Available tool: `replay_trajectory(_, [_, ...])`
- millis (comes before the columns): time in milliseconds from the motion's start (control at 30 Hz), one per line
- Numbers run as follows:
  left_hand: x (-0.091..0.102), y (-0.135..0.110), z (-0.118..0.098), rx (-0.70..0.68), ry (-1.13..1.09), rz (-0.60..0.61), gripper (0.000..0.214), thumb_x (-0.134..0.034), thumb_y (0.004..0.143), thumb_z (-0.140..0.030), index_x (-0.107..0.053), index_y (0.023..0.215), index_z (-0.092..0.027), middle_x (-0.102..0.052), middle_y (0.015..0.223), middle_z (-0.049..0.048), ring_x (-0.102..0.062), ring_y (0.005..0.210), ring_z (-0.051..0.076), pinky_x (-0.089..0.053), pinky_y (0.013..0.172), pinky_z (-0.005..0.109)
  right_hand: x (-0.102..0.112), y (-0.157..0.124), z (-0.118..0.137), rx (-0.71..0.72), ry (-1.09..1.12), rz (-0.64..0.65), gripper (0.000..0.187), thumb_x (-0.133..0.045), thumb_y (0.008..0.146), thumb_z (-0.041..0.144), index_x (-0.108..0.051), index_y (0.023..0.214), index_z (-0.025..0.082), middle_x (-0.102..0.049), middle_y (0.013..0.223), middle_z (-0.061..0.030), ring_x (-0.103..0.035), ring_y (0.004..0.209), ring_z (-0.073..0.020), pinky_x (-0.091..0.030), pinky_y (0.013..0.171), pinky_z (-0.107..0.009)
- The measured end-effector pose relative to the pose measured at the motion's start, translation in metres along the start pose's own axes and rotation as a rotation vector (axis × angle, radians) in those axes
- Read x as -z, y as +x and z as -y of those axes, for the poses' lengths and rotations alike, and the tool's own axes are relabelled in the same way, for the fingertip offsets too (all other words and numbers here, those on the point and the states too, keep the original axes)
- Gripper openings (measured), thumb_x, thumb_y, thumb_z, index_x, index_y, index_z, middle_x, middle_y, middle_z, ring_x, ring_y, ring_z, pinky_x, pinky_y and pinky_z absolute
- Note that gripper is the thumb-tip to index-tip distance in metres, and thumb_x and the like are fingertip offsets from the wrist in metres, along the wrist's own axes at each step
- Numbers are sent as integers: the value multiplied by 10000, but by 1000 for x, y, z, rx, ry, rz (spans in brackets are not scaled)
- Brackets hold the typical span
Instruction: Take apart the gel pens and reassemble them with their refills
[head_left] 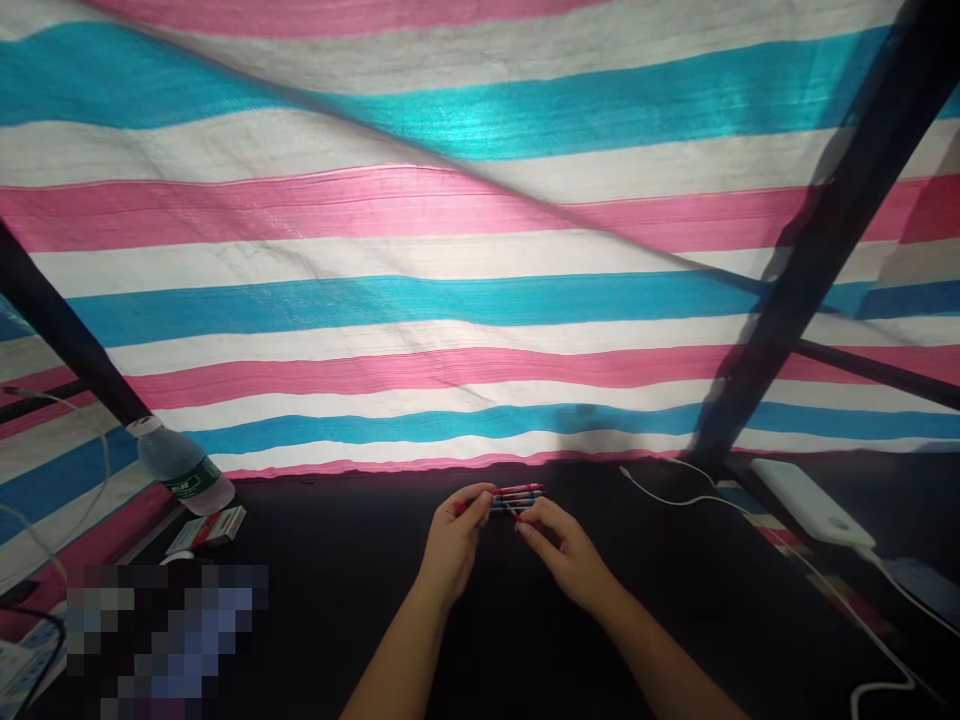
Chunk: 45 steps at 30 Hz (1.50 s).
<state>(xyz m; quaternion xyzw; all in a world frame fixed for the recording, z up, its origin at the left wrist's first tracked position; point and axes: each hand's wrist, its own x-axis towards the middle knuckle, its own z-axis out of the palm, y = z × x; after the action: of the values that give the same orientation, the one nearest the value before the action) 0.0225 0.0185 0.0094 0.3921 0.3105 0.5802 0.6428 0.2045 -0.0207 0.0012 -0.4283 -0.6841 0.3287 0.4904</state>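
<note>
Just above the black tabletop, my left hand (461,535) is closed around one end of a small bundle of pens (517,492). The pens lie side by side, pointing right, with red and blue parts and pale barrels showing. Close by on the right, my right hand (566,545) has thumb and forefinger pinched at the front of the bundle. A thin, red-ended piece (516,515) shows at those fingertips; its kind is too small to tell. The left fingers hide the bundle's left end.
A drink bottle (184,468) leans at the left, behind a small box (206,531). On the right lie a white power bank (814,503) and a white cable (675,500). Striped sheeting (450,300) hangs behind the black table (337,600), between dark frame poles.
</note>
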Motion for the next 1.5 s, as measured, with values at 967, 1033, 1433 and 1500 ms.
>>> replay_trajectory(967, [-5,-5,-4,72,-126,96,246,-811,827,-281,-768,1020,-134,-763,987,123,-655,811,154,-480,707,244,-6,-4,-5,-77,77,7,253,-635,951,443,-709,995,204,-672,856,-42,-604,739,-194,-487,672,-311])
replay_trajectory(1033, [-6,-5,-4,63,-99,106,238,-800,835,-282,-769,1017,-132,-760,988,127,-649,806,155,-472,707,247,-6,-4,-6,-74,56,-4,240,-638,950,428,-719,988,205,-683,866,-47,-610,749,-200,-490,682,-315])
replay_trajectory(1433, [-5,-4,-4,5,32,118,244,-764,855,-314,-773,1028,-142,-738,947,107,-599,783,159,-441,719,267,-3,0,-1,-75,-12,-37,245,-641,940,433,-740,943,208,-574,727,-5,-507,649,-170,-398,592,-288])
replay_trajectory(1500, [-5,-4,-4,-3,49,120,239,-755,859,-315,-775,1026,-145,-734,964,109,-599,797,168,-439,720,272,-3,0,-1,-76,-8,-37,243,-643,939,430,-741,947,208,-578,737,-8,-509,655,-172,-402,597,-291])
